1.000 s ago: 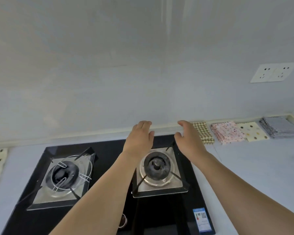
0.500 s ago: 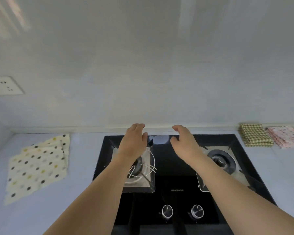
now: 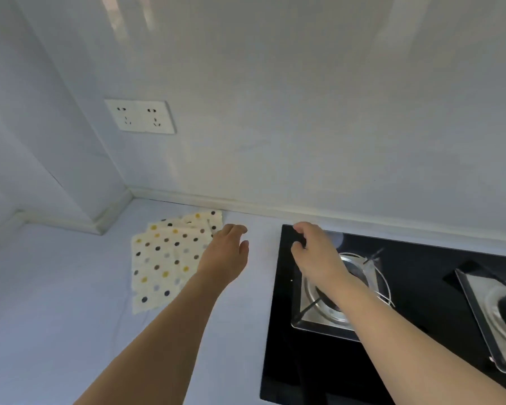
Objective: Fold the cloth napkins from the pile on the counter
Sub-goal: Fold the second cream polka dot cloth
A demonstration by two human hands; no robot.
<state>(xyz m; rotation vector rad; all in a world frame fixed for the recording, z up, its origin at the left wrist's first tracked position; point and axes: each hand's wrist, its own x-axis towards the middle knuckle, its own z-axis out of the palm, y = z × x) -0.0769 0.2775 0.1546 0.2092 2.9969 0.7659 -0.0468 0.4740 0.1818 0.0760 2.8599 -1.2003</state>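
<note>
Both bare arms reach forward over the pale table [image 3: 56,302], and neither of the hands holds anything. The left hand [image 3: 225,255] hangs palm down with its fingers relaxed and slightly bent, just over the right edge of the pile of napkins [image 3: 165,258]; whether the fingertips touch the cloth cannot be told. The napkins are cream with yellow, grey and dark dots, lying flat and fanned a little, so that several offset corners show at the far end near the wall. The pile sits on the table in the left part of the view, close to the corner where two walls meet, and just left of a black glass hob [image 3: 421,331]. The right hand [image 3: 316,252] is above the hob's far left corner, its fingers loosely curled with the thumb apart from them, gripping nothing. Below its wrist lies the left burner [image 3: 339,287] on a steel plate; a second burner [image 3: 503,311] shows at the right edge. A white double socket [image 3: 140,116] is fixed on the wall above the napkins.
</note>
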